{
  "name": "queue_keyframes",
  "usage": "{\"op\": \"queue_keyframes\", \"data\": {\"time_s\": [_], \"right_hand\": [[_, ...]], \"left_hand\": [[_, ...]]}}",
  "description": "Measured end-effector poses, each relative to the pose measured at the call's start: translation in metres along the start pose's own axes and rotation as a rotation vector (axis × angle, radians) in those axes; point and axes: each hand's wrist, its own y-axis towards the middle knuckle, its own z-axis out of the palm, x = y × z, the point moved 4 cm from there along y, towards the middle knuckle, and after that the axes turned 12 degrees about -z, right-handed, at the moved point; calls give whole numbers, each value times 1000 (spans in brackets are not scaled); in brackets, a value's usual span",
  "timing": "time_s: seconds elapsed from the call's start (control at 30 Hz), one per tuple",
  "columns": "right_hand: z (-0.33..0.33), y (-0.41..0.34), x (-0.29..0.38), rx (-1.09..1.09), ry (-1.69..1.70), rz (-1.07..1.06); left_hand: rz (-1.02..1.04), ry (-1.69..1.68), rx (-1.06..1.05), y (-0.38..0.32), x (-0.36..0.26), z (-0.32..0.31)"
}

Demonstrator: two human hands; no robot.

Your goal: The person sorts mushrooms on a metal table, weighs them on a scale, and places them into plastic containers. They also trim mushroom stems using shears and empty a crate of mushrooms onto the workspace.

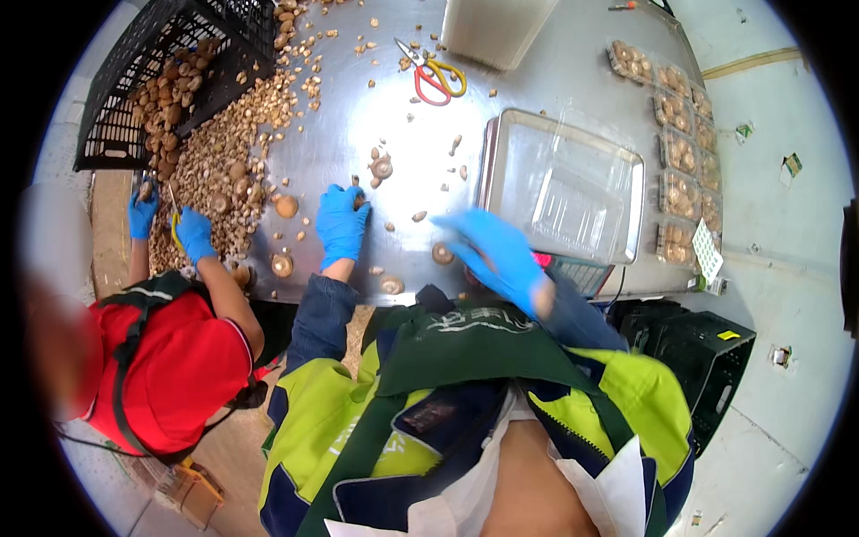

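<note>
My left hand (342,223), in a blue glove, rests on the steel table with its fingers curled around a small brown mushroom (360,200), partly hidden. My right hand (493,255), also gloved and blurred, is over the table left of the scale, beside a loose mushroom (442,253); whether it holds anything does not show. Beyond my hands lies a small cluster of mushrooms (380,167). A clear plastic punnet (570,208) sits in a metal tray (639,201) on the digital scale (577,274). Scissors with red and yellow handles (439,77) lie farther back.
At left, a co-worker in red (181,369) holds scissors and a mushroom beside a heap of mushroom pieces (221,148). A black crate (107,127) of mushrooms lies tipped behind. Filled punnets (678,191) line the right edge; stacked clear containers (493,30) stand at the back.
</note>
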Motion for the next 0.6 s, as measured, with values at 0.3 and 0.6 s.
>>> {"op": "queue_keyframes", "data": {"time_s": [0.3, 0.6], "right_hand": [[134, 174, -92, -130, -431, -125], [93, 10, -16, 24, -359, 40]], "left_hand": [[-53, -207, -224, 4, 83, -38], [-253, 259, 7, 87, 148, -11]]}}
